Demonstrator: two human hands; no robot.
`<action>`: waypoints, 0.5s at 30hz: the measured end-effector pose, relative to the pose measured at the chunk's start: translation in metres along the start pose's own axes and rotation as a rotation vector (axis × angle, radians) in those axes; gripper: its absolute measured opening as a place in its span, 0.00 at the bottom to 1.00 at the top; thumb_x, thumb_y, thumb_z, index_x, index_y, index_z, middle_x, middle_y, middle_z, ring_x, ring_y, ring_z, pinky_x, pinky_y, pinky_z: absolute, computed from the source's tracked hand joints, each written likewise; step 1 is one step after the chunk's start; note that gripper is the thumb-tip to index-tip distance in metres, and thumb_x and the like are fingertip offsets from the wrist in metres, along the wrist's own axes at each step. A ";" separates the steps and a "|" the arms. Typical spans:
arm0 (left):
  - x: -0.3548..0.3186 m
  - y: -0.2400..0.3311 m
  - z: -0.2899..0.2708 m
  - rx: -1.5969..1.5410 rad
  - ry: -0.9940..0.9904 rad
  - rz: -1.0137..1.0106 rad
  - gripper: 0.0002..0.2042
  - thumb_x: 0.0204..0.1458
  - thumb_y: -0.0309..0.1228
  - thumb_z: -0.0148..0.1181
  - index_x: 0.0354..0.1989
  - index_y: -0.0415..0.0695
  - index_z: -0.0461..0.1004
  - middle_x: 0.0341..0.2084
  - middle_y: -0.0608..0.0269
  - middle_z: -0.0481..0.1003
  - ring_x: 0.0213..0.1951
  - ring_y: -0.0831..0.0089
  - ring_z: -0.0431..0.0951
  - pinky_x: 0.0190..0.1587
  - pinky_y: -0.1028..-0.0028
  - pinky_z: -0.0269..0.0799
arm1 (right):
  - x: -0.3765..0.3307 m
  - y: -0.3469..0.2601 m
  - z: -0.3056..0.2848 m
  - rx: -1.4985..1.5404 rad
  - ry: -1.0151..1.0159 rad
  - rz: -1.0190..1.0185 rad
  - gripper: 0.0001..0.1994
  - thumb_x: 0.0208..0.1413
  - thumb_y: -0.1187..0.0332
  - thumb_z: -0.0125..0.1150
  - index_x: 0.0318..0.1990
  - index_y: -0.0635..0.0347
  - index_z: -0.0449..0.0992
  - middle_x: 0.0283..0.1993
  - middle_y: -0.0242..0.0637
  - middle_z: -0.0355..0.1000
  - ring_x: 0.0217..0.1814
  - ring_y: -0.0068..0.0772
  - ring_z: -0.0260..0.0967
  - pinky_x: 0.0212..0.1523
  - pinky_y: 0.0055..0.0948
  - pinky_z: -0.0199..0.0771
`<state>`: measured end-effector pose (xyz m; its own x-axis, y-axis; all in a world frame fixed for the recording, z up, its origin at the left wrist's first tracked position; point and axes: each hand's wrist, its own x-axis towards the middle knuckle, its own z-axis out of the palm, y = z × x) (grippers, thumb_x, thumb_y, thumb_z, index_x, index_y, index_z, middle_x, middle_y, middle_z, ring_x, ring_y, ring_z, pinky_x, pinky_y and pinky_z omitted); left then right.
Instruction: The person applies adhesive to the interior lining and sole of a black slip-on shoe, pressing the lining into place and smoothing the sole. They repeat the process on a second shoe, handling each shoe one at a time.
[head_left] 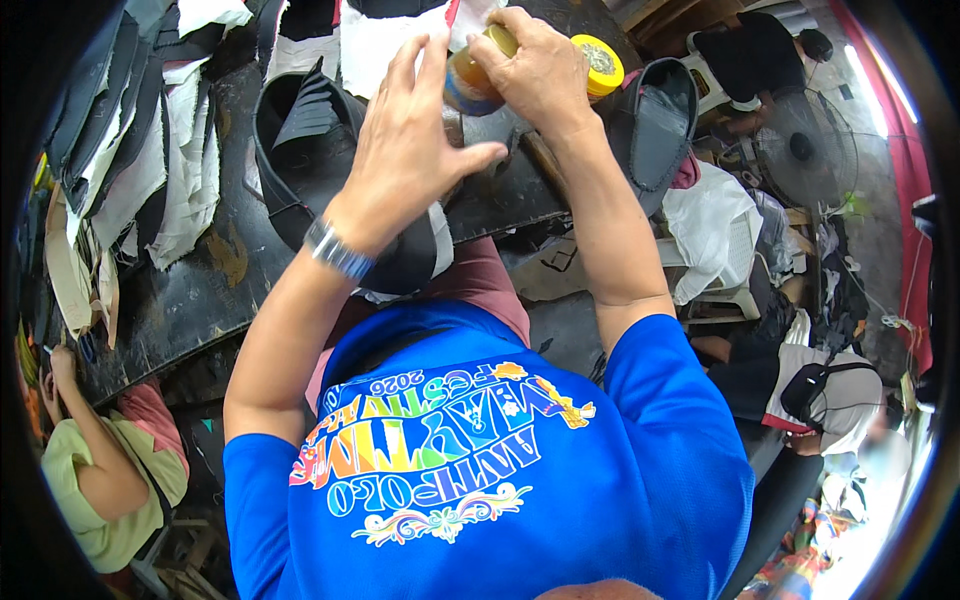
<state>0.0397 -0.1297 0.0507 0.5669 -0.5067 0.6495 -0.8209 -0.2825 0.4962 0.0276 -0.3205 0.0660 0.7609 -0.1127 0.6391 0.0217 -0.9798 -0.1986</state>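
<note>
My right hand (540,72) is wrapped over the top of a jar (470,88) with amber-brown contents and a blue lower part. My left hand (408,150), with a metal watch on the wrist, is open beside the jar, its fingers stretched and the thumb apart. Just right of my right hand stands a round yellow tub (598,66) full of small greyish bits, too small to make out. A black shoe upper (290,165) lies left of my left hand. To the right of my right forearm is another black shoe piece (652,130).
Stacked black pieces with white lining (150,150) cover the left of the dark worktable (215,290). White cloth (395,45) lies at the far edge. A fan (802,146) and a white plastic stool (722,255) stand at right. A person (110,470) sits at lower left; others are at right.
</note>
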 end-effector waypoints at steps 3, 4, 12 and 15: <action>0.021 -0.011 0.019 -0.107 -0.071 -0.122 0.51 0.36 0.39 0.82 0.69 0.36 0.58 0.54 0.43 0.74 0.55 0.49 0.78 0.57 0.59 0.75 | -0.009 -0.023 -0.019 0.312 -0.118 0.245 0.28 0.54 0.68 0.62 0.65 0.56 0.71 0.40 0.56 0.78 0.47 0.55 0.78 0.47 0.42 0.77; 0.024 -0.013 0.021 -0.119 -0.085 -0.102 0.48 0.36 0.39 0.81 0.67 0.36 0.62 0.50 0.44 0.76 0.51 0.50 0.80 0.55 0.60 0.77 | -0.010 -0.028 -0.020 0.148 0.015 0.054 0.21 0.59 0.48 0.61 0.48 0.56 0.82 0.37 0.44 0.82 0.37 0.45 0.82 0.40 0.37 0.81; 0.017 -0.015 0.017 -0.495 -0.339 -0.142 0.37 0.35 0.44 0.79 0.54 0.35 0.74 0.45 0.48 0.80 0.46 0.62 0.82 0.53 0.66 0.76 | -0.027 -0.016 -0.036 0.530 -0.017 0.004 0.16 0.58 0.57 0.64 0.41 0.62 0.83 0.34 0.43 0.81 0.33 0.34 0.81 0.37 0.29 0.79; 0.021 -0.018 0.016 -0.797 -0.552 -0.208 0.38 0.35 0.43 0.80 0.55 0.36 0.74 0.44 0.54 0.80 0.46 0.67 0.81 0.55 0.69 0.74 | -0.033 -0.014 -0.048 0.698 -0.096 0.057 0.12 0.63 0.64 0.60 0.44 0.65 0.81 0.37 0.33 0.79 0.39 0.18 0.74 0.41 0.20 0.75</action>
<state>0.0652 -0.1481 0.0460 0.4171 -0.8749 0.2463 -0.3078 0.1190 0.9440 -0.0289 -0.3110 0.0829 0.8262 -0.1147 0.5515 0.3661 -0.6347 -0.6805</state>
